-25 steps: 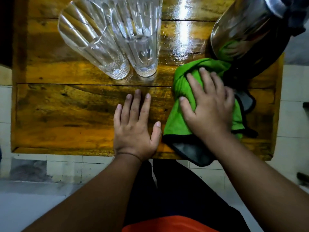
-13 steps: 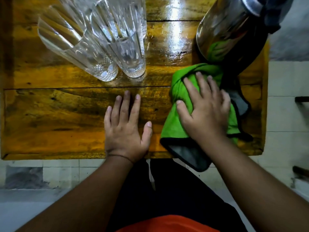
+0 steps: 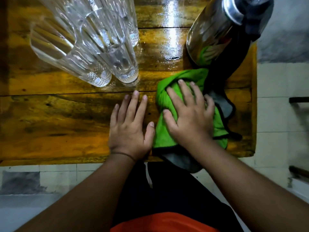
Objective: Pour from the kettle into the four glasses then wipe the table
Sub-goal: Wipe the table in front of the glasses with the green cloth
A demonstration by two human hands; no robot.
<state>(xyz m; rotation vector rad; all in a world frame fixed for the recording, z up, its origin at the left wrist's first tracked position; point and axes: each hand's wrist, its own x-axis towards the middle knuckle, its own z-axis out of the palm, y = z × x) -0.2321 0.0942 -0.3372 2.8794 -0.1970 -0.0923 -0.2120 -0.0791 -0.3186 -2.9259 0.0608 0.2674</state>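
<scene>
The right hand (image 3: pixel 189 118) slid the cloth (image 3: pixel 168 131) leftward (beside the left thumb).

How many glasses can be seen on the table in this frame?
3 clearly: two front glasses side by side, left and right, and one behind, all on the table's far left. A fourth may be hidden among the overlapping clear walls.

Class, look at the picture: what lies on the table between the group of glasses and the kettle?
Only bare, wet-looking wood of the table separates the glasses from the kettle, shown in the head view.
</scene>
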